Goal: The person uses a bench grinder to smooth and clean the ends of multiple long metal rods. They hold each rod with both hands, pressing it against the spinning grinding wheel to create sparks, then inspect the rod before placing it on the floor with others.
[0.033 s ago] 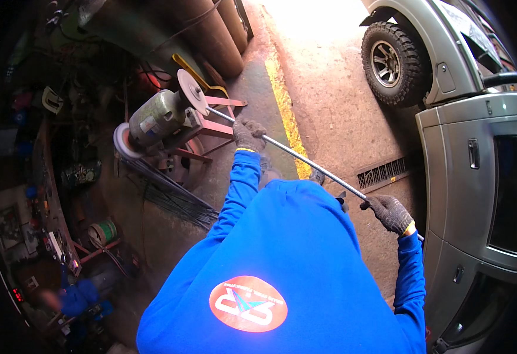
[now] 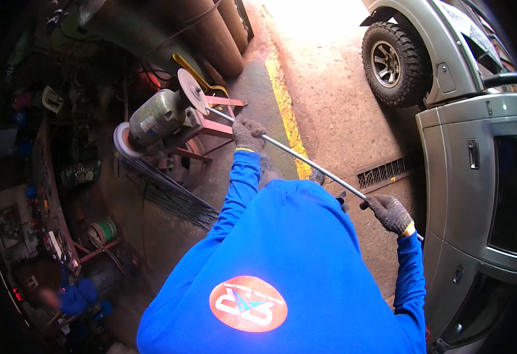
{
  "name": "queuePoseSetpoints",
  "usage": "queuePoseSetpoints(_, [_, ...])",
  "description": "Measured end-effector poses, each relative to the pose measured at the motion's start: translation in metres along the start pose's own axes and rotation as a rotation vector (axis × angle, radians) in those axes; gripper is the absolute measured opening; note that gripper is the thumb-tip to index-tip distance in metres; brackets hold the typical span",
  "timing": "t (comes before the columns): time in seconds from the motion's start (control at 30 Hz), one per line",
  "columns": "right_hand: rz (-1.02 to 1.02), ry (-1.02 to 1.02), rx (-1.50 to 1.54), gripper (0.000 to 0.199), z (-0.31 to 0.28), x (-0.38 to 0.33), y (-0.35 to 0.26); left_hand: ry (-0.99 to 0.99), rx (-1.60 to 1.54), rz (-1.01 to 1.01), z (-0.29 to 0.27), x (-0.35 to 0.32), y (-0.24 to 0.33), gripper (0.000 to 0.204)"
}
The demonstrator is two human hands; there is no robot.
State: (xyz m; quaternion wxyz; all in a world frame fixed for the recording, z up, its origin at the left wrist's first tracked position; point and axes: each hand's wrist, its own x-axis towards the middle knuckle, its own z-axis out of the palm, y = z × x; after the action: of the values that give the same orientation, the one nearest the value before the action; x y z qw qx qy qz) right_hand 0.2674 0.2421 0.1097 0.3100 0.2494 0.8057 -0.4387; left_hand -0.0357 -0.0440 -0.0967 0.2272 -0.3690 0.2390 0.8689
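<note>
rod: slanting from upper left down to lower right, passing through both grips, with a long bare stretch lying between them.
left hand: gloved, wrapping firmly round the rod near its front end; a short length is poking out past the fist toward the disc.
tip: reaching the disc's lower edge; whether it is touching, i cannot tell.
right hand: gloved too, clasping the rod near its rear end; a stub is showing beyond the wrist.
grinder: sitting by a red stand, carrying the disc on the side toward the rod.
stripe: running yellow beneath the rod.
car: standing right of the right hand.
</note>
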Motion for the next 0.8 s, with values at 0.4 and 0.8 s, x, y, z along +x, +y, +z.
queuePoseSetpoints(0.4, [-0.213, 0.336, -0.246, 0.032, 0.013, -0.007, -0.004, -0.055, -0.052, -0.009, 0.003, -0.004, 0.007, 0.047])
queuePoseSetpoints(0.8, [-0.693, 1.064, -0.941, 0.03, 0.035, -0.01, 0.005, -0.202, -0.187, -0.051, -0.009, 0.006, 0.017, 0.048])
